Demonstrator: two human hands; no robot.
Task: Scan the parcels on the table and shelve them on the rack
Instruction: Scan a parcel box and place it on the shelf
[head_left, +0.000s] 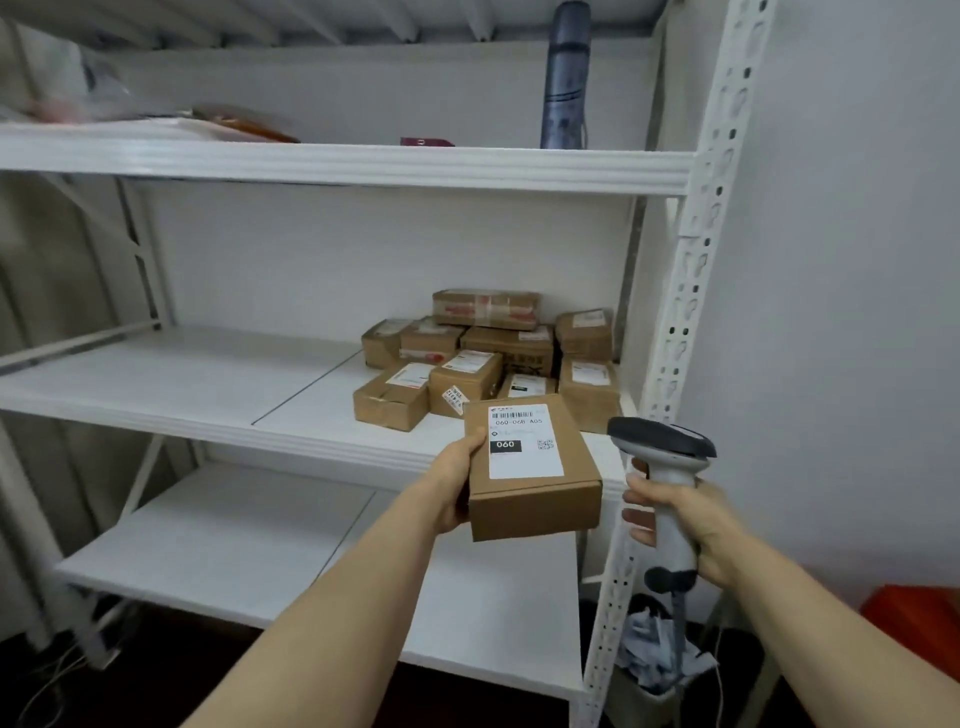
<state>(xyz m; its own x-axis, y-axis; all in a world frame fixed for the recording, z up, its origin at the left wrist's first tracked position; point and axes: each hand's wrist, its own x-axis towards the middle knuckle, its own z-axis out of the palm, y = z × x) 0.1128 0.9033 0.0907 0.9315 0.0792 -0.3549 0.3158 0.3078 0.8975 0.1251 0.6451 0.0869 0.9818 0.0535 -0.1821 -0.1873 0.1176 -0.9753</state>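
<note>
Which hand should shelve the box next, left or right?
Left. The left hand holds the box just in front of the middle shelf, near the parcels there; the right hand is busy gripping the scanner.

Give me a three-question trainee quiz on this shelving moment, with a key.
1. True or false: the right hand grips the scanner.
2. The pile of parcels lies on which shelf of the rack? A top, B middle, C bottom.
3. Fill in: on the parcel in the left hand, the label's black patch reads ___.
Key: 1 true; 2 B; 3 060.
</note>
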